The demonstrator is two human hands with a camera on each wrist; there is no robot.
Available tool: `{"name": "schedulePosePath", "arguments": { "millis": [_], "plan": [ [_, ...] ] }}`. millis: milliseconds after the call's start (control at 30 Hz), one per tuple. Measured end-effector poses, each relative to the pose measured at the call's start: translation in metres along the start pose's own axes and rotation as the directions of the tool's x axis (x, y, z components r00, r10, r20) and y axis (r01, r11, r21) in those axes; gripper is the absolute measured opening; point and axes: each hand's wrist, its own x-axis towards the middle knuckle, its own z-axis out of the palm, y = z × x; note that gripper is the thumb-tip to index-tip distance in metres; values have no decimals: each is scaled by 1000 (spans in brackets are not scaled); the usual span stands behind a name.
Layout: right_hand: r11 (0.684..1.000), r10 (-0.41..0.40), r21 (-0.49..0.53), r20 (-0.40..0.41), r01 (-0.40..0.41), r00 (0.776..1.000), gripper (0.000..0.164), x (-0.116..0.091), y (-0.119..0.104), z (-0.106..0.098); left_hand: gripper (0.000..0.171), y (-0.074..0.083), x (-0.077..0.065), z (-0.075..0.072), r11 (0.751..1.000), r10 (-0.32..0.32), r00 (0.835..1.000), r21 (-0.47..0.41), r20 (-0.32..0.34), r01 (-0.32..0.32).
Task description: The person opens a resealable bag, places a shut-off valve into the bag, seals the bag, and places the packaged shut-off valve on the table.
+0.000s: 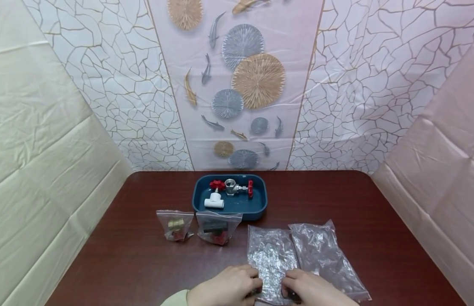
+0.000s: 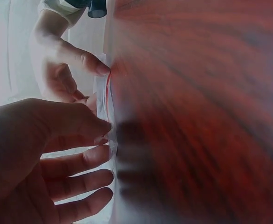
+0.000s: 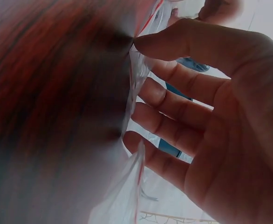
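Note:
A clear zip bag [image 1: 273,250] lies flat on the table, its mouth at the near end. The left hand [image 1: 229,284] pinches the left part of that mouth between thumb and index finger. On the opposite side, the right hand [image 1: 313,289] pinches the mouth too. A red zip line [image 2: 108,93] runs between the two thumbs in the left wrist view. The right thumb [image 3: 162,43] presses on the zip edge, with the other right fingers spread along the plastic. Beside the right hand lies a second clear zip bag [image 1: 324,253], flat.
A blue tray [image 1: 240,212] at the back holds a white tee valve [image 1: 214,200] and a metal valve [image 1: 231,187] with red handles. Before it stand two bags, one with a brass fitting [image 1: 176,223], the other with a dark part [image 1: 215,226]. Curtains enclose the table.

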Motion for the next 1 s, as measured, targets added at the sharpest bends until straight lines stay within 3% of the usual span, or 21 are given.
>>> {"name": "schedulePosePath", "arguments": {
  "millis": [200,333,467,600,767,867,1000],
  "plan": [
    [997,63,54,2,-63,998,24,0,-2,-2,6,-1,-2,1,998,49,996,36,-73,-46],
    [986,123,108,21,-124,992,23,1,-3,-5,7,-2,-3,3,997,49,989,58,-139,-41],
    [983,165,80,2,-165,986,22,7,-3,-13,11,-5,-1,0,990,37,962,141,-271,1],
    [988,151,-24,-130,-155,980,20,17,0,-29,15,-11,6,-17,979,2,930,190,-367,73],
    [978,143,-100,-305,-181,942,21,32,1,-56,12,-18,13,-49,979,-70,904,145,-423,144],
    [973,156,-106,-353,-205,923,22,38,0,-67,9,-20,14,-64,983,-104,884,87,-456,161],
    [971,179,-84,-359,-222,916,20,44,-1,-75,6,-23,12,-76,984,-151,872,13,-466,177]
  ]
}}
